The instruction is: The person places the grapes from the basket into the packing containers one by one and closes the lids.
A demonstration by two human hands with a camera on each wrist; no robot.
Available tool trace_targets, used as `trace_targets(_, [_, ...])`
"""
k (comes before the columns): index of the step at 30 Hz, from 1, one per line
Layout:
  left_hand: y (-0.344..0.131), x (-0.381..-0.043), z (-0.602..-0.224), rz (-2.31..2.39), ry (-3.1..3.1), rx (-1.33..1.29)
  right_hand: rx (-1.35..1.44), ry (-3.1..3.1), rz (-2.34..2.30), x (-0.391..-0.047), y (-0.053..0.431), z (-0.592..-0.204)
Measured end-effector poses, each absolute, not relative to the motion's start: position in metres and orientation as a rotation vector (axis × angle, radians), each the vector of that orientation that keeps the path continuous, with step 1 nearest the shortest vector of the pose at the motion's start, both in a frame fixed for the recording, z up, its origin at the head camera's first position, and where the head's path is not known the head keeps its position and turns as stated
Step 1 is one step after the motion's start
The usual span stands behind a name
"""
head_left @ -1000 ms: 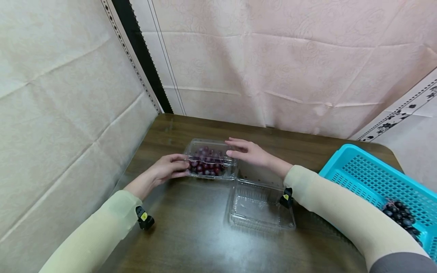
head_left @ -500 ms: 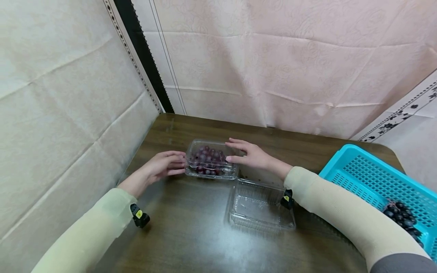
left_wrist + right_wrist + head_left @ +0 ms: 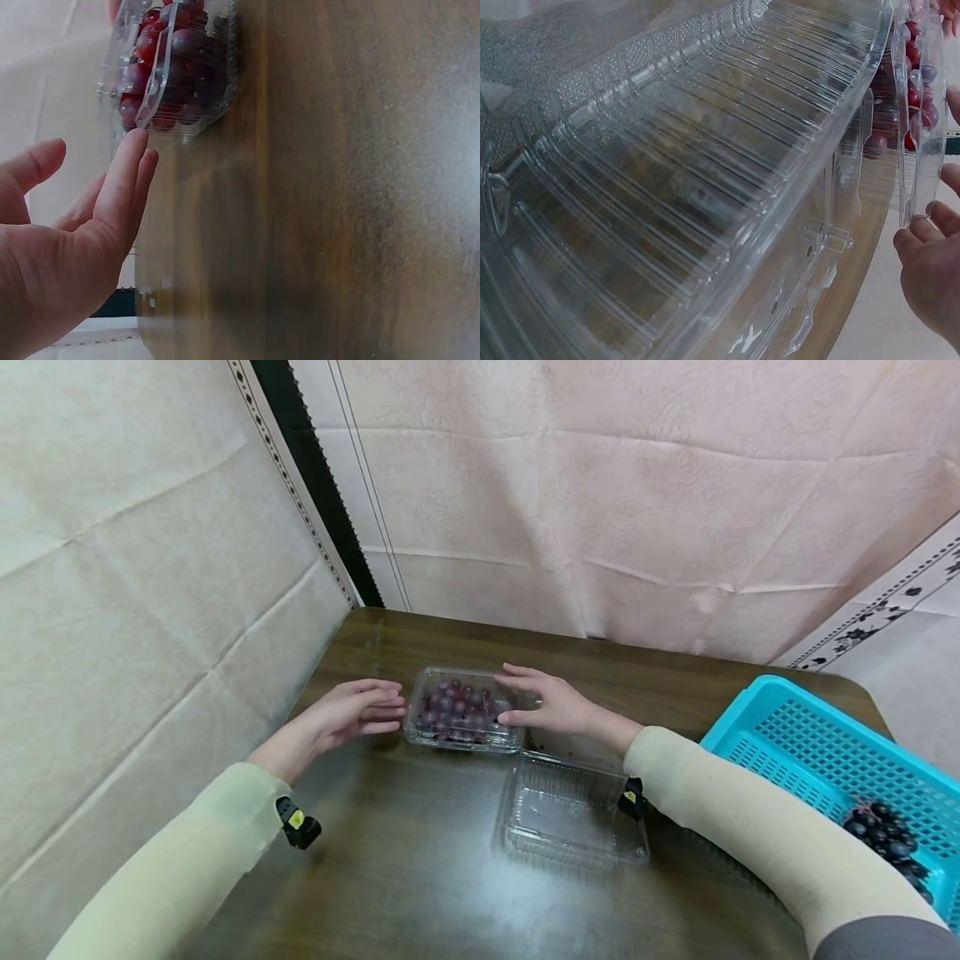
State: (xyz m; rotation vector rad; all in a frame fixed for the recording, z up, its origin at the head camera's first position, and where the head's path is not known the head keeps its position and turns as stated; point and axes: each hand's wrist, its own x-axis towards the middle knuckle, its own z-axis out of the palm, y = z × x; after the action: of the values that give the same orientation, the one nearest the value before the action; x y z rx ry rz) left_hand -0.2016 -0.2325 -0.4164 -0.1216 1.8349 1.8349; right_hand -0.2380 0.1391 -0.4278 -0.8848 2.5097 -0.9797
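While I watch from the remote station through the head and wrist views, I record a clear plastic clamshell box (image 3: pixel 450 742) holding red grapes (image 3: pixel 454 703), resting on the brown wood-grain table (image 3: pixel 420 852) toward its far edge, between the person's two hands. The lid is down over the grapes; I cannot tell whether it is latched. I find the left hand (image 3: pixel 348 714) at the box's left end, fingers extended, thumb apart from them, gripping nothing; the fingertips lie just beside the plastic, and contact cannot be confirmed. The right hand (image 3: pixel 557 702) is at the opposite end, thumb and fingers spread apart over the box; I cannot tell how firmly they bear on it. A second clear plastic container (image 3: pixel 570 810), ribbed, lies nearer the person, partly under the right wrist, one corner close by the box's near right corner. At far right I log a turquoise perforated basket (image 3: pixel 840 714) with dark grapes (image 3: pixel 885 839) in it. Both forearms wear pale sleeves (image 3: pixel 217 843).
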Motion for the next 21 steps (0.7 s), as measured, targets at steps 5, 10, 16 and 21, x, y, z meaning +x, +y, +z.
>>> trace_targets(5, [-0.235,-0.200,-0.411,1.819,1.854,-0.120,-0.892,2.500,-0.976,-0.237,0.139,-0.427])
trace_targets(10, [-0.234,-0.197,-0.418,1.810,1.845,-0.138,-0.887,2.500,-0.976,-0.236,0.140,-0.427])
trace_targets(16, [-0.229,-0.193,-0.430,1.792,1.814,-0.148,-0.905,2.508,-0.962,-0.234,0.140,-0.428])
trace_targets(21, [-0.226,-0.192,-0.434,1.784,1.797,-0.134,-0.905,2.514,-0.963,-0.234,0.139,-0.427])
